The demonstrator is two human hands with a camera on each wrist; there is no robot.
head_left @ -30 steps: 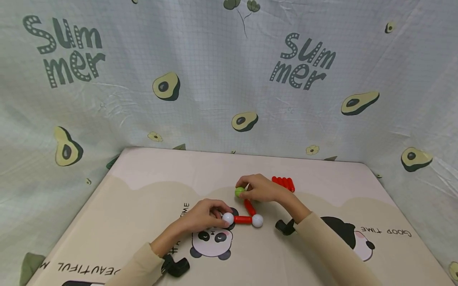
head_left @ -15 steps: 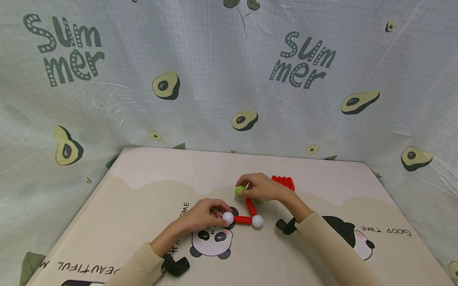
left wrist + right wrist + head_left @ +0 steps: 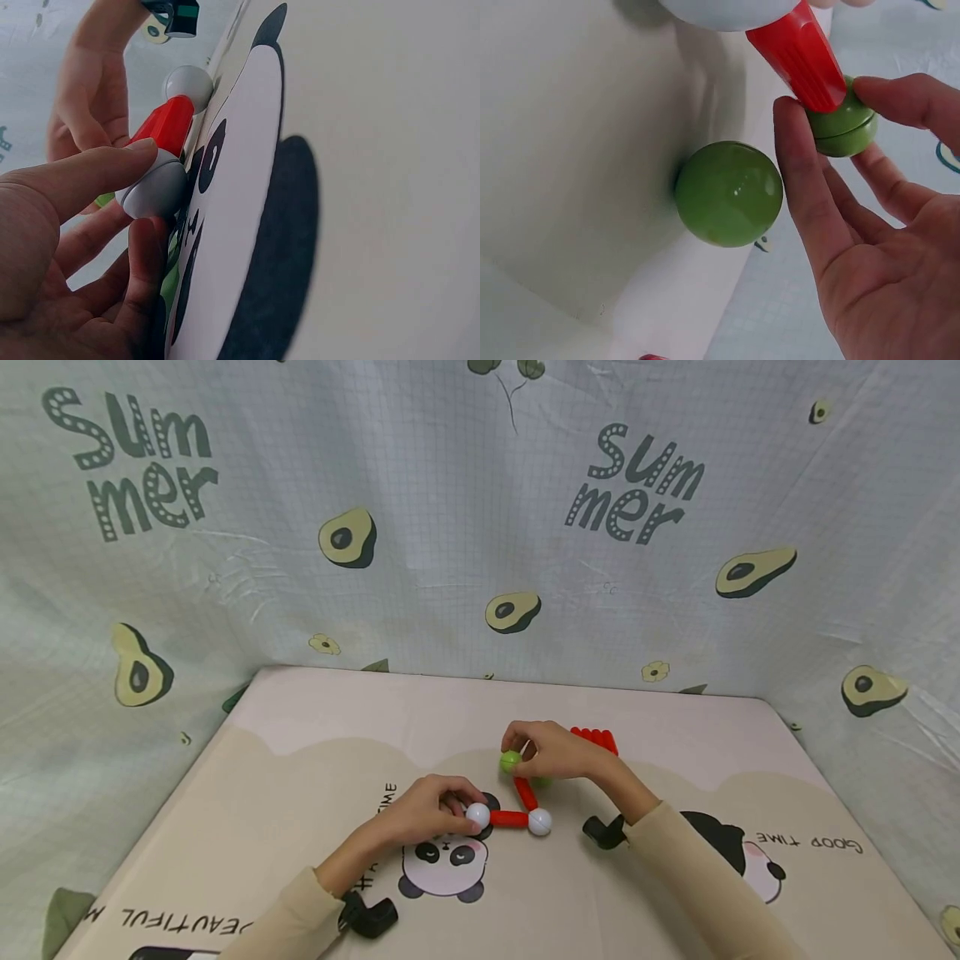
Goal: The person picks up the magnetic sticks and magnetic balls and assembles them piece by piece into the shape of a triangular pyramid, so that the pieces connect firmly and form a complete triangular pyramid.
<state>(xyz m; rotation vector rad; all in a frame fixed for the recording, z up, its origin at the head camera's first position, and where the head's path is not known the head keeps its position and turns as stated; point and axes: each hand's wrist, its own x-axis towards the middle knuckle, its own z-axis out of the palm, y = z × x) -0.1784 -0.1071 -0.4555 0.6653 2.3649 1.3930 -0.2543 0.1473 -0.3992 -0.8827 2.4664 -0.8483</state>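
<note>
My left hand [image 3: 429, 810] pinches a white ball [image 3: 477, 815] between thumb and fingers. From that ball a red rod [image 3: 509, 819] runs right to another white ball [image 3: 540, 822], and a second red rod [image 3: 525, 793] slants away from it. My right hand [image 3: 555, 752] pinches a green ball [image 3: 511, 762]. In the right wrist view, the slanting rod's end meets this ball between thumb and fingertips; whether it is fastened there I cannot tell. Beside those fingers a second green ball [image 3: 729, 193] lies on the surface, mostly hidden by my hand in the head view.
Several red rods [image 3: 596, 739] lie side by side behind my right wrist. The table cover [image 3: 315, 827] carries printed pandas and lettering. A hanging cloth [image 3: 420, 527] with avocado prints closes off the back. Black wrist cameras [image 3: 369, 917] sit by both sleeves.
My right hand has shifted slightly right with the green ball, toward the slanting rod. The second green ball now shows a little beneath that hand. My left hand stays in place.
</note>
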